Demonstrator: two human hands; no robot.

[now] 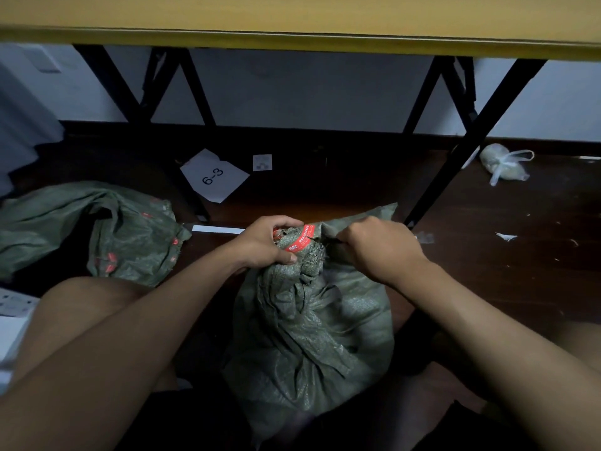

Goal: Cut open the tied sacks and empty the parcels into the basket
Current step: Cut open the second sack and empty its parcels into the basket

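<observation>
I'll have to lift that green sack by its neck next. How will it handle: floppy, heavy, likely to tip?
Probably floppy: the green sack is woven cloth, creased and folded all over. Likely fairly heavy, since its body bulges full below the bunched neck. It may slump sideways if released, as the left hand and right hand hold its top.

Bare forearms and hands (pixel 325 245), no sleeves visible.

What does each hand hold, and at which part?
The left hand grips the green sack at its tied neck, by the red tie. The right hand is curled beside it; what it holds cannot be told.
</observation>
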